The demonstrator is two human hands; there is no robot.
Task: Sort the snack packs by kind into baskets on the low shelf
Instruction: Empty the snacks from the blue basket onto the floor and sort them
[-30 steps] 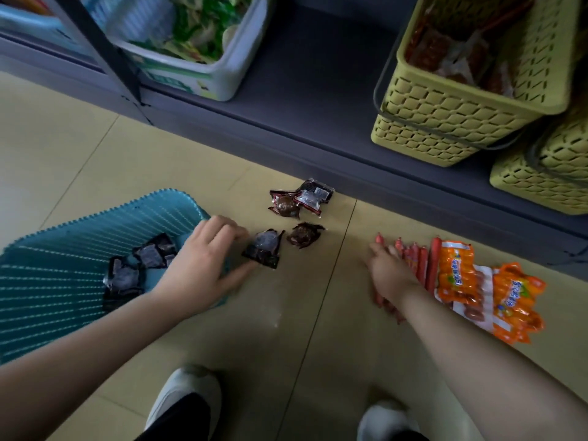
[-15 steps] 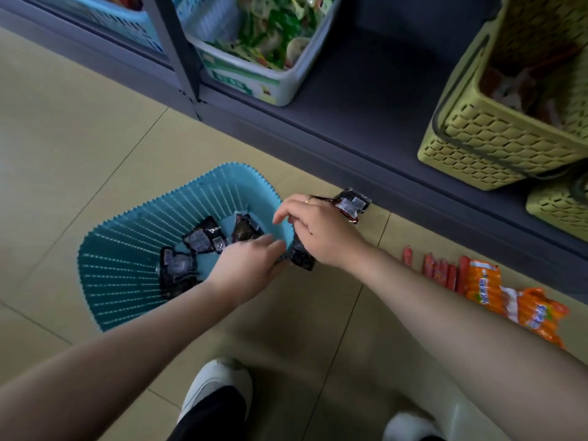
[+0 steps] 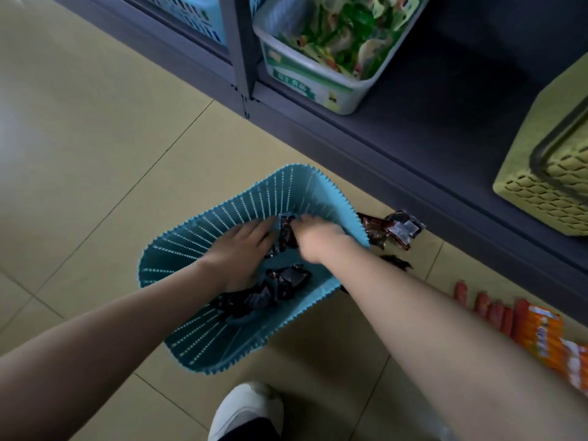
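Teal slatted basket (image 3: 203,249) sits on the floor w/ both hands inside. Left hand (image 3: 241,249) lies palm-down over dark packs, fingers mostly straight; whether it pinches anything underneath – cannot tell. Right hand (image 3: 318,237) is motion-blurred, fingers curled at a dark red-brown snack pack (image 3: 286,233) between the two hands; grip appears a pinch, not certain.

Step in hand, as judged: depositing dark packs into the basket. To do well: let go low over the basket floor, beside the dark pile (image 3: 270,291) near the left wrist, so nothing bounces over the rim; draw the right forearm clear of the rim, which it crosses, w/o tipping the basket.

Other items: more dark packs (image 3: 397,229) on the floor just beyond the right hand, outside the rim, one further dark pack (image 3: 396,262) beside the right forearm – unsorted. Red sausage sticks (image 3: 496,310) and orange multipacks (image 3: 541,335) lie well to the right of the arm. On the low shelf (image 3: 429,100): white bin (image 3: 318,87) of green packs, yellow basket (image 3: 547,186).

Obstruction: basket is off the shelf; shelf upright (image 3: 241,49) stands beyond the hands.
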